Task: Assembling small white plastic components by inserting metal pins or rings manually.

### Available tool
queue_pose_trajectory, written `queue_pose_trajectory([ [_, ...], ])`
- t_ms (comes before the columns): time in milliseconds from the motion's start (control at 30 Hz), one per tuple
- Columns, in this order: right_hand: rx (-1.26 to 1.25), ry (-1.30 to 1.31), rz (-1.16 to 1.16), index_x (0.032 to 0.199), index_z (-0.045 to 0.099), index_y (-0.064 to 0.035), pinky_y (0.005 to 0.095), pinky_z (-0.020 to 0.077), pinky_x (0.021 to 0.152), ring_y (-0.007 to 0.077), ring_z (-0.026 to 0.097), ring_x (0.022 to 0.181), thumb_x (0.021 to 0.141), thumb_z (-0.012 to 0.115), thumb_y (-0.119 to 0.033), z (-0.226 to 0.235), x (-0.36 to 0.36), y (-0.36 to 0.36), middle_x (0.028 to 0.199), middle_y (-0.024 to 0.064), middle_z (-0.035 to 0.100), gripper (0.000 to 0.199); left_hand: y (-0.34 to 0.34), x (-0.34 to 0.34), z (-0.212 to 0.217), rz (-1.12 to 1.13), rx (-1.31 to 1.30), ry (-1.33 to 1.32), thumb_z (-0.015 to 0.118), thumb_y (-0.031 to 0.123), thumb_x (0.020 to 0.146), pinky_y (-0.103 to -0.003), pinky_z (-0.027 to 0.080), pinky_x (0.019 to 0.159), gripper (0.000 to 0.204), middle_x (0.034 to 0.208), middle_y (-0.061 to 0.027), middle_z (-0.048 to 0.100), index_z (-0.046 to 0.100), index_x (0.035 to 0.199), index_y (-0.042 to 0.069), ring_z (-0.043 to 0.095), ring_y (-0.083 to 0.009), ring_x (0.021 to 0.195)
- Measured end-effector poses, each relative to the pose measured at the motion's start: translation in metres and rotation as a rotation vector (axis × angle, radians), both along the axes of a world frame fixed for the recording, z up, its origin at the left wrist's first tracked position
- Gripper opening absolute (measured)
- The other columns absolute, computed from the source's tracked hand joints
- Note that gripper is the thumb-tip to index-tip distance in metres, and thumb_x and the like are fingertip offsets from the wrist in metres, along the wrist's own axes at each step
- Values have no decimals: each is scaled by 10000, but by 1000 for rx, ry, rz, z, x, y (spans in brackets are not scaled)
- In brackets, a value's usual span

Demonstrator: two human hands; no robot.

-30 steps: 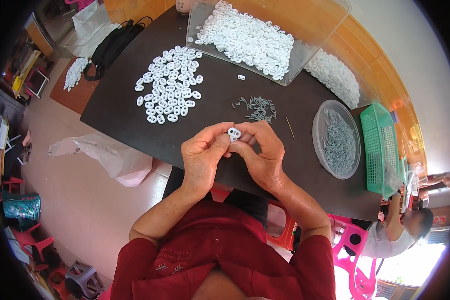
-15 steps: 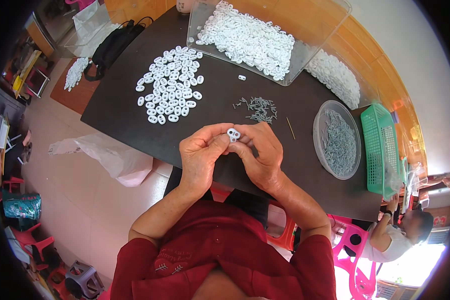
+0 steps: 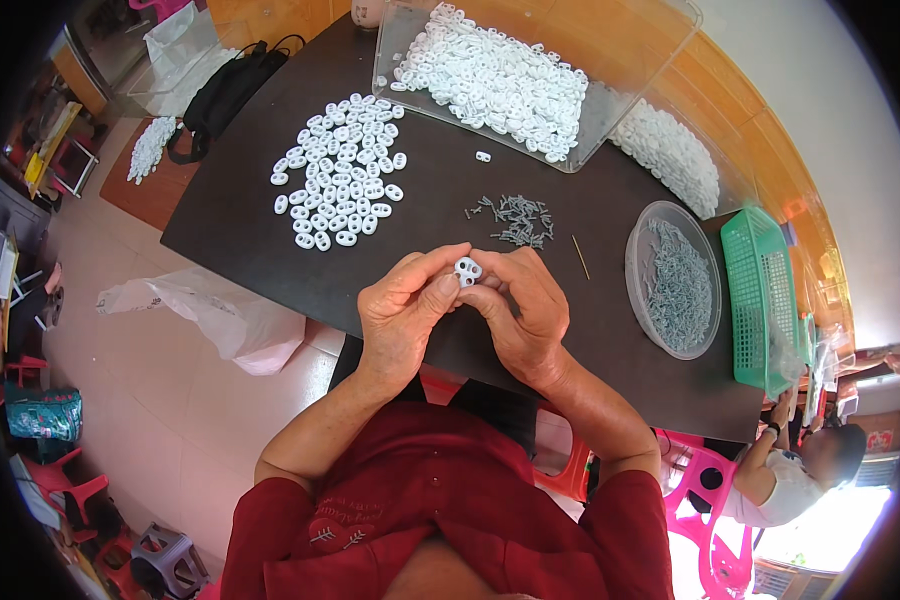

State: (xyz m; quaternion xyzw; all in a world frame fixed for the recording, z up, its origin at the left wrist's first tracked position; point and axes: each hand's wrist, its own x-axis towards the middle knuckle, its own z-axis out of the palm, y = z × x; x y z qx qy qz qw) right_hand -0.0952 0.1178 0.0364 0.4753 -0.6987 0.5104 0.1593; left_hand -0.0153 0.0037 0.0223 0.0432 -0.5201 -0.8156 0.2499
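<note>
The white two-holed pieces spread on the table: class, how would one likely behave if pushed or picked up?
Lying flat, the white two-holed pieces would probably slide across the table rather than roll. Small compared with the left hand and pierced, each is likely light. Their unbent shapes suggest stiffness.

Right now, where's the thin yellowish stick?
Head view, right of centre: the thin yellowish stick lies on the dark table, between the loose grey pins and the round clear tub.
</note>
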Motion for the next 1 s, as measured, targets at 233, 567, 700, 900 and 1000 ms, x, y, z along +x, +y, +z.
queue_pose_trajectory([
  [233,-46,38,19,978,621,32,263,408,542,172,517,616,684,702,39,1,3,-1,724,71,588,305,4,2,-7,51,-71,41,568,24,882,-186,441,639,232,855,-26,545,601,1103,-40,511,-67,728],
  [567,-47,88,15,977,612,38,267,430,550,183,540,633,688,703,39,-6,4,-1,774,92,619,303,11,2,-12,86,69,35,575,62,888,-196,423,645,183,848,-23,568,617,1034,-41,493,-72,718],
  [700,-31,-5,-3,991,612,30,260,427,561,171,530,640,691,698,42,-5,5,-2,758,74,603,312,8,2,-11,70,44,41,556,71,906,-182,438,662,207,910,-32,590,598,1075,-41,512,-54,751],
  [900,-13,1,6,1002,609,17,260,419,564,166,519,640,700,704,12,-3,7,-3,754,62,592,316,10,1,-4,112,27,47,545,65,911,-185,448,688,209,958,-42,601,594,1081,-46,520,-57,789],
  [1000,-24,46,0,995,606,13,263,416,560,165,517,642,709,702,-2,-5,6,-3,758,60,591,302,12,3,-5,122,17,50,539,63,914,-184,447,698,208,955,-34,596,593,1083,-46,519,-55,798],
])
